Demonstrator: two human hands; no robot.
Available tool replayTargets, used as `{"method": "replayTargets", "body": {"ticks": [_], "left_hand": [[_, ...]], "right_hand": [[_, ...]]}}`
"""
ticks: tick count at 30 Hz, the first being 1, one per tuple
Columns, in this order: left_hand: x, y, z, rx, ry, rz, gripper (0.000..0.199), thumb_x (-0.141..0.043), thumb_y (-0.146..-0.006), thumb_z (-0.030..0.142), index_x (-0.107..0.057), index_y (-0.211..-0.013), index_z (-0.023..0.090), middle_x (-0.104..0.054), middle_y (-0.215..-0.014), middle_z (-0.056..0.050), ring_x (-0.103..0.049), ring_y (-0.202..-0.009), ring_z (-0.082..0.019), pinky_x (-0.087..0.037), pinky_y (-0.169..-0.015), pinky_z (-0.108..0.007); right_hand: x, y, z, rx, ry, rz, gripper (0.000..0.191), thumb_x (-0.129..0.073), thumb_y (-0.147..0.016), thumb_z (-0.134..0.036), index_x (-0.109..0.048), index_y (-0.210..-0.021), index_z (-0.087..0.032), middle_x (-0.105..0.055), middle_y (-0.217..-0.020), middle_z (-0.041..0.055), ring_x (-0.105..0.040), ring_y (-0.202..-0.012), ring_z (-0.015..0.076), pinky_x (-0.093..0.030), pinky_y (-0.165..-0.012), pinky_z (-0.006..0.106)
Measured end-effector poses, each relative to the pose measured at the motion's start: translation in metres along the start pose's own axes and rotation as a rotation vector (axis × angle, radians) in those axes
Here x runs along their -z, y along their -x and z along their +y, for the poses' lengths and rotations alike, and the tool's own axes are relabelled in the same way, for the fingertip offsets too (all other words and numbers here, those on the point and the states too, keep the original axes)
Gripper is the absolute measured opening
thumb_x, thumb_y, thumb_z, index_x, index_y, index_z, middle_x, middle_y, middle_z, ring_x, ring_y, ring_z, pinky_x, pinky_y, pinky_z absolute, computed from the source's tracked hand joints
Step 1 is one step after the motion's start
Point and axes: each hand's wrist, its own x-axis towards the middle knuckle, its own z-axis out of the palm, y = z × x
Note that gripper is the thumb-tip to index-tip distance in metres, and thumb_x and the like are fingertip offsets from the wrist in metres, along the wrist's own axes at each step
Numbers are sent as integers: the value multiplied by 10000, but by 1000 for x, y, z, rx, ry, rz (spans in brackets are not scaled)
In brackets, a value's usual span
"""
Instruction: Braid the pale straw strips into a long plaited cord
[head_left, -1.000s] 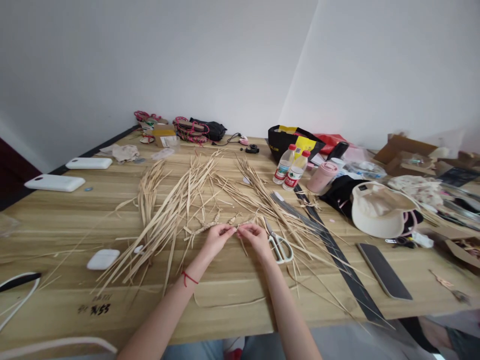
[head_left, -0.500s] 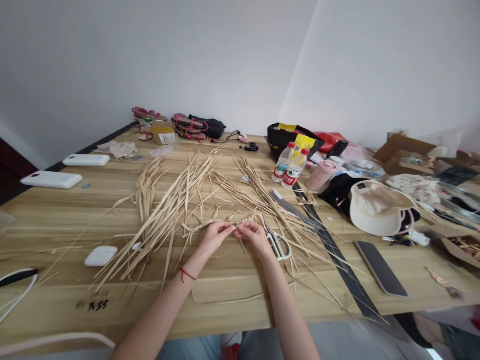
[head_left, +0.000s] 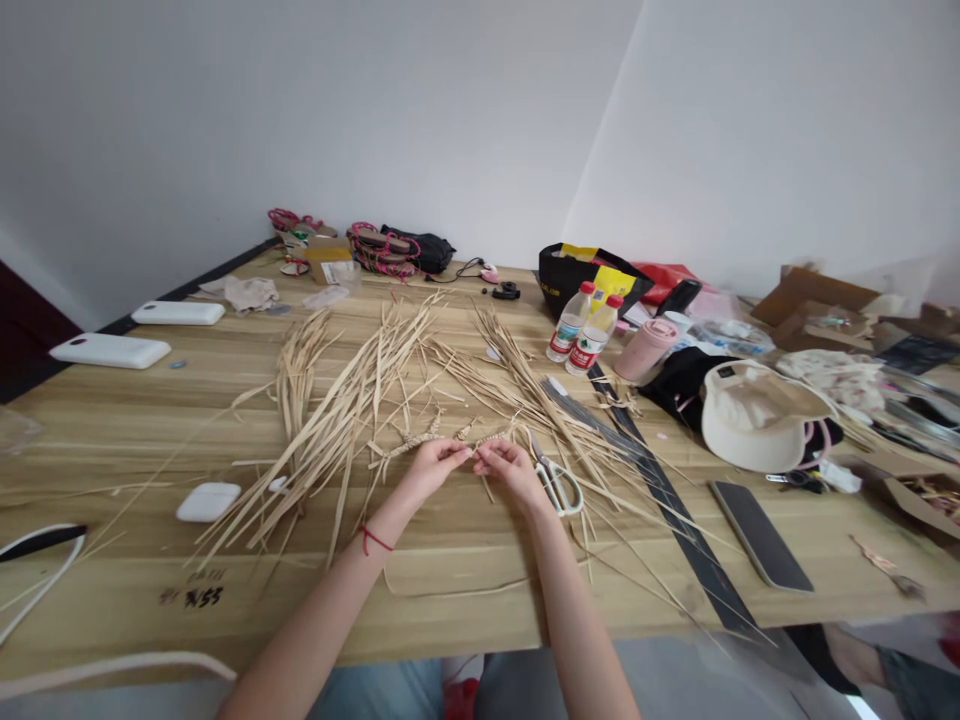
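Close together at the middle of the table, my left hand (head_left: 433,468) and my right hand (head_left: 511,470) pinch a small piece of woven straw between their fingertips. Most of the piece is hidden by the fingers; a plaited end (head_left: 491,437) shows just past the right fingers. Beyond my left hand lies a braided straw piece (head_left: 416,438), and a smaller woven bit (head_left: 465,430) sits past the gap between the hands. Scissors (head_left: 556,485) with pale handles rest beside my right wrist. Long loose straw strips (head_left: 360,400) spread left of my hands, with another bundle (head_left: 517,385) to the right.
Two water bottles (head_left: 592,335), a pink cup (head_left: 645,350) and a cream cap (head_left: 765,415) stand or lie at the right. A dark phone (head_left: 761,537) is nearer the front edge. At left are a white earphone case (head_left: 208,502) and white power banks (head_left: 111,350).
The view has shifted very slightly. Both hands stay at nearly the same place, fingertips still pinched together on the straw, with only small finger movement.
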Motion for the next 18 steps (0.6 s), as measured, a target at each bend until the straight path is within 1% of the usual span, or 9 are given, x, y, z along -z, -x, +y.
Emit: {"method": "replayTargets", "body": {"ticks": [5,8,11,15,18], "left_hand": [[1,-1,-2,0,18,-41,253,-655,-713,383,-691,-773,141,-698,-807,-59,-612,-786,-200,-471,-764,-309],[1,-1,-3,13,44,-62,283,-660,-708,399,-697,-799,133,-699,-813,-68,-606,-782,-201,-466,-743,-301],[2,-1,-3,26,65,-74,303,-672,-696,410,-702,-811,131,-699,-823,-75,-601,-787,-203,-458,-735,-296],[2,-2,-3,34,93,-66,306,-687,-683,412,-708,-805,132,-701,-842,-80,-602,-804,-206,-452,-745,-296],[2,-2,-2,50,100,-51,316,-692,-681,415,-710,-822,133,-702,-863,-85,-601,-815,-210,-453,-734,-293]], "right_hand": [[2,0,1,19,34,-37,317,-760,-672,-426,-656,-814,-163,-683,-652,27,-628,-577,124,-500,-608,242],[1,0,0,19,55,-41,327,-751,-676,-440,-649,-818,-164,-683,-646,25,-630,-563,124,-504,-596,240],[0,1,-1,27,70,-28,335,-753,-665,-448,-643,-814,-168,-685,-662,27,-637,-560,132,-514,-576,246],[-5,1,-2,81,108,9,332,-748,-664,-451,-628,-815,-181,-677,-680,16,-643,-557,139,-527,-573,261],[-7,1,-2,131,183,36,326,-719,-692,-460,-609,-824,-183,-656,-636,4,-632,-537,143,-518,-552,262]]}}
